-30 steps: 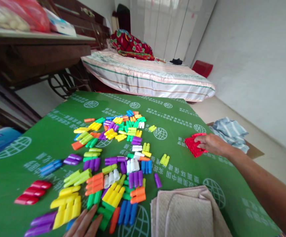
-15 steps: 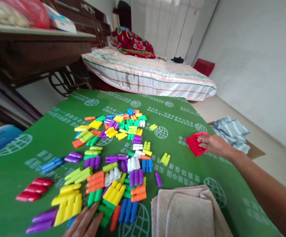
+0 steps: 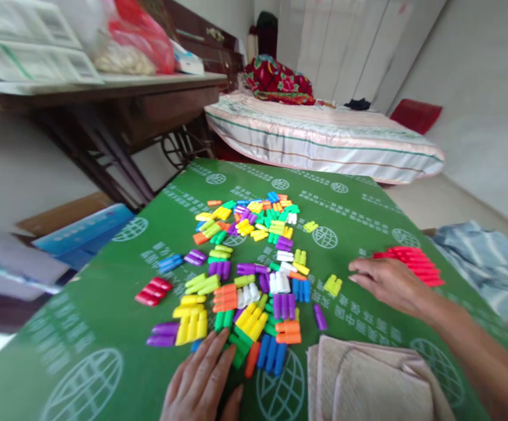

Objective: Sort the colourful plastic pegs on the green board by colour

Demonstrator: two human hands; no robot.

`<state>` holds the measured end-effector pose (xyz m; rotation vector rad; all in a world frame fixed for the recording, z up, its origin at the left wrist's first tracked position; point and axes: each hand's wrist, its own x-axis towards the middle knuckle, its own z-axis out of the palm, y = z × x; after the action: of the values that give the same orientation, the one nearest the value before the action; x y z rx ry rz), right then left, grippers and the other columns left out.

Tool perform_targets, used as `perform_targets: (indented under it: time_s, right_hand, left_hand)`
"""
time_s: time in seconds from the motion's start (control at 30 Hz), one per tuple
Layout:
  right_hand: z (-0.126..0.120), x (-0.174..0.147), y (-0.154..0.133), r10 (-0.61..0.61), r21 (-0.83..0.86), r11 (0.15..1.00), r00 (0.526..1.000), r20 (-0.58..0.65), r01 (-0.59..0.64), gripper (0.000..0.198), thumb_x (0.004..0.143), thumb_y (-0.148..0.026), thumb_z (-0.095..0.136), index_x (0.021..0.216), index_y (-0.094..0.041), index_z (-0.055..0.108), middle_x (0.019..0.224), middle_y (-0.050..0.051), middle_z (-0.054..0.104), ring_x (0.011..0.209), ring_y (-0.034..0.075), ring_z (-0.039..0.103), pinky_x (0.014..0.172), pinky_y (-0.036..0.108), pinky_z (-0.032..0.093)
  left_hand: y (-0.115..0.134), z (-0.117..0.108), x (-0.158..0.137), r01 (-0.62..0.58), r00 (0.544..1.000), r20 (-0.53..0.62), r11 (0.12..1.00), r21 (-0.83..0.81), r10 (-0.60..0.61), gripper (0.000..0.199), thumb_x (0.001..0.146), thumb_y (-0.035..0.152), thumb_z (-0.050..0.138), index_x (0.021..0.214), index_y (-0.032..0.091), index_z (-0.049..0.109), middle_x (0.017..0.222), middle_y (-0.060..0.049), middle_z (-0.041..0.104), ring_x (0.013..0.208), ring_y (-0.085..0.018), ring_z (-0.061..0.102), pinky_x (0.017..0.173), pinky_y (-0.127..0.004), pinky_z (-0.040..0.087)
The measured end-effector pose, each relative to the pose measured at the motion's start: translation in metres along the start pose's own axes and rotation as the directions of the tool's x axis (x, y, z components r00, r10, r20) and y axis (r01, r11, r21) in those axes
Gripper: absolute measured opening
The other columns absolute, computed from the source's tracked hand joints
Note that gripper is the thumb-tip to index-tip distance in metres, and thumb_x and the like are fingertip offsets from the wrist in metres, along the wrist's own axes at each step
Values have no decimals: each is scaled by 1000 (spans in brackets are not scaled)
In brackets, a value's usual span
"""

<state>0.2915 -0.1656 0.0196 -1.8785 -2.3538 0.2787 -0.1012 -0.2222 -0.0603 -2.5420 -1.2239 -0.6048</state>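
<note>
My left hand (image 3: 203, 377) lies palm down at the near edge of a spread of coloured plastic bullet-shaped pieces, many joined in rows. Its outstretched fingertips touch the green pieces (image 3: 224, 319). Over the right part of the board, my right hand (image 3: 381, 282) points leftward with nothing visible in its loosely extended fingers. Behind it lies a block of red pieces (image 3: 421, 266), apart from the fingers. A yellow-green pair (image 3: 333, 285) sits left of that hand, and a single purple piece (image 3: 319, 317) lies nearer. Dark red pieces (image 3: 153, 291) rest at the left.
The green printed board (image 3: 105, 327) carries a folded beige cloth (image 3: 368, 380) at its near right. Beyond stands a bed (image 3: 324, 131). A sewing-machine table (image 3: 148, 88) is at the left, above a blue box (image 3: 82, 234). Striped fabric (image 3: 482, 257) lies off the right side.
My right hand has let go of the red block and moved left of it. The left hand stays by the green pieces. The view has swung left.
</note>
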Motion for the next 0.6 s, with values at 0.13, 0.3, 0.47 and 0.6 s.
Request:
perform_targets:
  time_s: [0.13,0.3,0.47,0.6]
  right_hand:
    - [19,31,-58,-160,72,986,982,100,153,22,90,-29,43,89,-26,64,76,1,68,65,15,62,57,24,37]
    - [28,65,-135,-321,92,946,937,137,311,20,91,-24,42,87,-23,62,85,1,69,78,17,64,65,25,38]
    - [35,87,-197,-434,50,901,899,61,432,21,92,-22,41,82,-20,59,82,2,69,78,17,64,63,26,36]
    - [42,95,-229,-482,62,875,875,47,480,14,90,-21,47,84,-20,60,82,2,69,78,17,64,62,26,35]
  left_hand:
    - [15,-12,0,58,998,30,998,35,-59,46,80,31,56,124,20,53,132,-7,57,123,-22,50,94,-34,46]
    - [16,-4,-10,60,997,-50,998,22,-59,48,78,29,51,125,18,53,133,-8,56,125,-23,49,91,-36,50]
    - [11,0,-14,23,996,-91,1000,-17,-25,44,80,34,55,121,18,56,127,-8,61,121,-22,53,90,-34,52]
    - [7,-8,-19,80,989,-111,984,-162,-99,35,82,33,59,114,18,59,117,-10,67,116,-20,58,93,-28,52]
